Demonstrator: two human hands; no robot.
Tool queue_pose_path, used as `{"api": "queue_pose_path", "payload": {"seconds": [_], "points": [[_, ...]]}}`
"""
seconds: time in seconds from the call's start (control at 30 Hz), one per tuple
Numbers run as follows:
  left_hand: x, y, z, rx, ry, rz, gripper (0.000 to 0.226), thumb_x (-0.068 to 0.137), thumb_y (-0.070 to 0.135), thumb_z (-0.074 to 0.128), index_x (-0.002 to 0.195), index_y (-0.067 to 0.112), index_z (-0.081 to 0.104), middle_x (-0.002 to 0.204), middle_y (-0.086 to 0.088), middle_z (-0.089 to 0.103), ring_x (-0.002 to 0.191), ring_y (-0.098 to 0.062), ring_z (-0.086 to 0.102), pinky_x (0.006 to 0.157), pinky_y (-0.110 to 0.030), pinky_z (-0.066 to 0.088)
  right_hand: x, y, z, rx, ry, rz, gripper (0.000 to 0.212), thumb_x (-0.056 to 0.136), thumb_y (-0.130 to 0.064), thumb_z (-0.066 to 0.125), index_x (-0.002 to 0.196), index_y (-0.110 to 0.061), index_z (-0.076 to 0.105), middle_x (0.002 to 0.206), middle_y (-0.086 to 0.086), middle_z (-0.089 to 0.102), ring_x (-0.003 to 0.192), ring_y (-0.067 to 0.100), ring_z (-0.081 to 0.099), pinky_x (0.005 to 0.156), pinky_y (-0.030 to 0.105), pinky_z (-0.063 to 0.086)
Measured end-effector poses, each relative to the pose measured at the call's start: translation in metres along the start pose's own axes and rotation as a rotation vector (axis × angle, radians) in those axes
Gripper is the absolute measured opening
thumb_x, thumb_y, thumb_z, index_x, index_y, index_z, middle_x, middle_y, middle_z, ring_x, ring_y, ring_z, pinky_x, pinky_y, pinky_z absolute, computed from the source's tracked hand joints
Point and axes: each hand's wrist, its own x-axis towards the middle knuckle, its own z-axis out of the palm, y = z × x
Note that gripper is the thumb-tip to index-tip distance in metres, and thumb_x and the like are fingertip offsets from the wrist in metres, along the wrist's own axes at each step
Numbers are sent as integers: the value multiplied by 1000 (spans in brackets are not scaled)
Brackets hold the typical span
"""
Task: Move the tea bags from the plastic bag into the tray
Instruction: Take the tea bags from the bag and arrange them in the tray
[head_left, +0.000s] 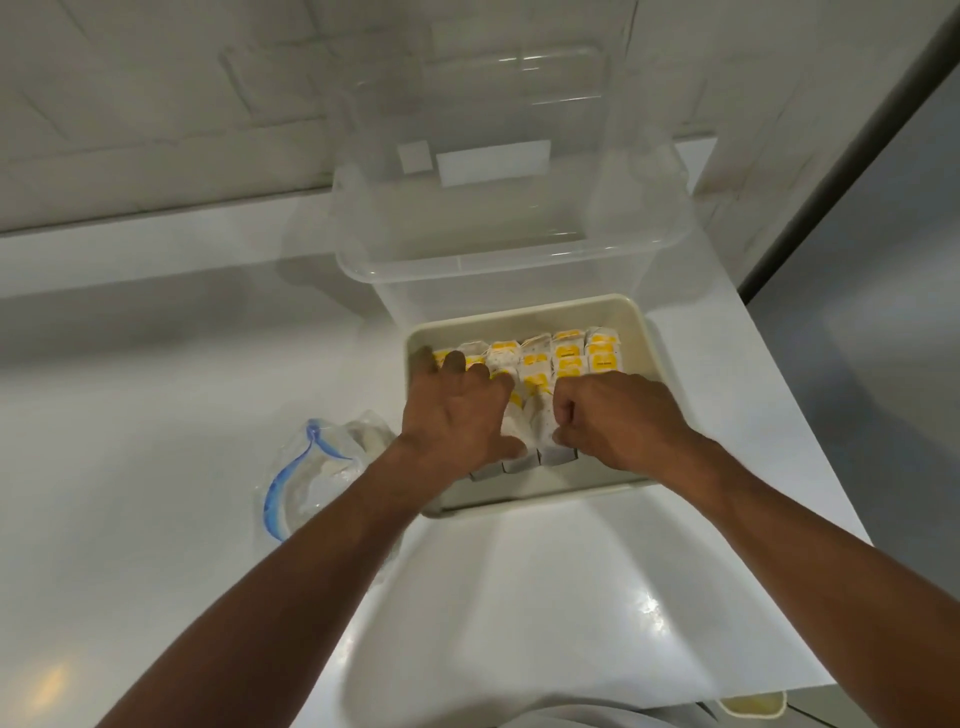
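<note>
A cream tray (636, 325) sits on the white counter and holds several white tea bags (569, 353) with yellow labels, lined up in rows. My left hand (460, 410) lies over the left rows with its fingers spread flat on the bags. Beside it, my right hand (608, 421) is curled and pinches one tea bag (543, 431) at the front of the tray. The clear plastic bag (311, 473) with a blue zip strip lies crumpled on the counter left of the tray, partly hidden by my left forearm.
A large clear plastic tub (514, 249) stands right behind the tray, against the tiled wall. The counter's right edge runs close to the tray. A pale round object (750, 704) shows at the bottom edge.
</note>
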Motion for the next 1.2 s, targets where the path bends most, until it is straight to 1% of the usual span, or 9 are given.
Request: {"api": "queue_pose_path", "payload": {"seconds": [0.13, 0.27, 0.37, 0.57, 0.73, 0.83, 0.97, 1.03, 1.2], "points": [[6, 10, 4, 52, -77, -7, 74, 76, 76, 60, 130, 26, 52, 129, -1, 61, 125, -29, 48, 107, -52, 31, -2, -11, 9, -89, -110, -53, 22, 86, -50, 64, 101, -35, 57, 106, -6, 64, 99, 22, 62, 73, 32, 47], [10, 7, 2, 35, -69, -16, 72, 76, 77, 59, 127, 27, 55, 127, 0, 62, 124, -28, 49, 105, -50, 33, -2, -18, 5, -111, -87, -61, 26, 90, -47, 61, 112, -33, 57, 112, -2, 64, 102, 25, 62, 73, 33, 44], [2, 5, -3, -8, -7, -23, 64, 76, 78, 57, 118, 29, 58, 119, 3, 65, 120, -26, 53, 105, -47, 34, -8, -20, -2, -30, -68, -47, 21, 88, -48, 61, 106, -37, 59, 106, -7, 66, 99, 22, 63, 72, 32, 47], [-35, -22, -18, -402, 210, -88, 35, 81, 63, 65, 91, 30, 61, 95, 10, 65, 99, -17, 57, 72, -29, 42, -30, -40, -22, 271, -8, -85, 22, 87, -55, 64, 99, -36, 61, 93, -17, 69, 88, 9, 62, 76, 33, 52], [-80, -58, -15, -619, 257, -159, 22, 85, 55, 67, 85, 35, 58, 84, 19, 61, 77, -3, 55, 62, -26, 41, -40, -75, -24, 502, 69, -154, 15, 83, -47, 72, 90, -34, 66, 83, -19, 68, 63, -8, 55, 64, 24, 43], [-105, -84, -9, -660, 184, -224, 17, 86, 53, 65, 85, 37, 60, 81, 26, 64, 70, 3, 57, 59, -22, 41, -44, -104, -20, 573, 72, -190, 13, 84, -43, 73, 91, -33, 67, 85, -18, 68, 66, -8, 57, 62, 17, 39], [-126, -117, 18, -641, 16, -253, 4, 89, 44, 64, 92, 42, 67, 86, 30, 64, 81, -1, 61, 63, -22, 42, -49, -145, -9, 647, 76, -209, 11, 87, -33, 72, 96, -30, 69, 78, -19, 66, 66, -7, 60, 63, 9, 38], [-133, -128, 34, -627, -70, -237, 12, 91, 38, 62, 99, 43, 69, 94, 28, 67, 89, -4, 62, 67, -23, 42, -51, -165, 0, 653, 84, -194, 12, 88, -26, 70, 100, -29, 70, 76, -21, 66, 70, -5, 62, 65, 6, 39], [-132, -136, 63, -580, -212, -142, 21, 88, 39, 58, 107, 42, 66, 102, 18, 70, 96, -12, 65, 69, -25, 43, -49, -207, 26, 557, 102, -186, 24, 91, -15, 61, 110, -26, 69, 104, -13, 72, 89, 5, 66, 78, 13, 46]]}}
